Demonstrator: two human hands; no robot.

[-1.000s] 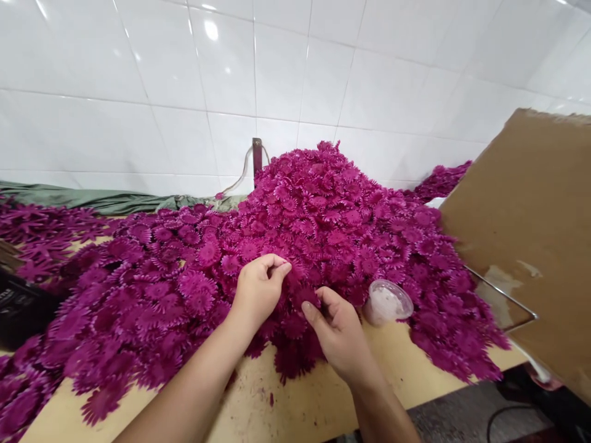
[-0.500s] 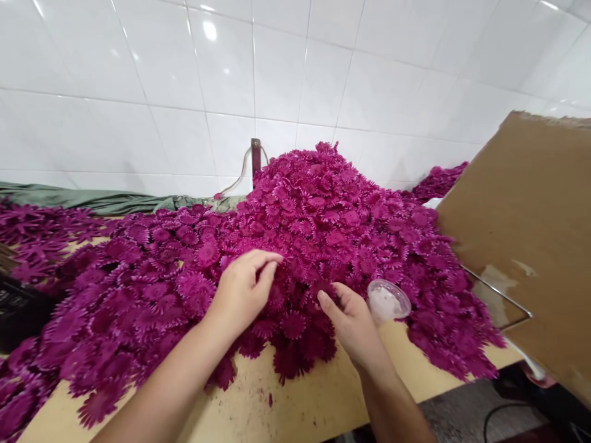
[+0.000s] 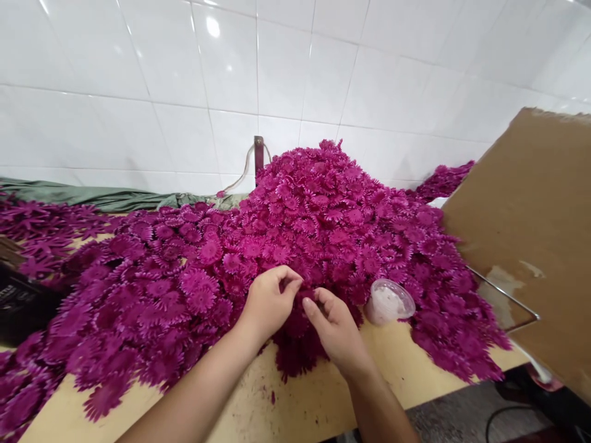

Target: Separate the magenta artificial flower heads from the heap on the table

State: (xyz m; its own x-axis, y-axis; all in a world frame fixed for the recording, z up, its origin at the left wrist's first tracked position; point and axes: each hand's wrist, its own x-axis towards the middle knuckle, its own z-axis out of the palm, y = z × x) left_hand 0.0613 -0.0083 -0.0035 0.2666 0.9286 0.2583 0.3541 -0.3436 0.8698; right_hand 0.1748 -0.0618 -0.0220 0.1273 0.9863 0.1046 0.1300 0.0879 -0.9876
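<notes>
Fingertips of my left hand [image 3: 271,303] are pinched together in front of the heap; whatever they may hold is too small to make out. Close on its right, my right hand [image 3: 336,329] pinches a dark magenta artificial flower [image 3: 300,315] between thumb and fingers, partly lost against the same-coloured pile. The two hands' fingertips are a short gap apart. Behind and around them rises a big heap of magenta artificial flowers [image 3: 318,212] with fringed petals. Just right of my right hand, a clear plastic cup [image 3: 390,301] with whitish contents stands tilted against the flowers.
The flowers lie on a pale yellow tabletop [image 3: 249,406]. A large cardboard box [image 3: 530,227] with a bent metal wire is at the right. Dark green cloth [image 3: 92,195] runs along the white tiled wall [image 3: 175,55]. A black container [image 3: 23,304] sits at the left edge.
My left hand has moved right and slightly down, its fingertips closing into a pinch near my right hand. My right hand has shifted a little left with the flower. The view has shifted slightly.
</notes>
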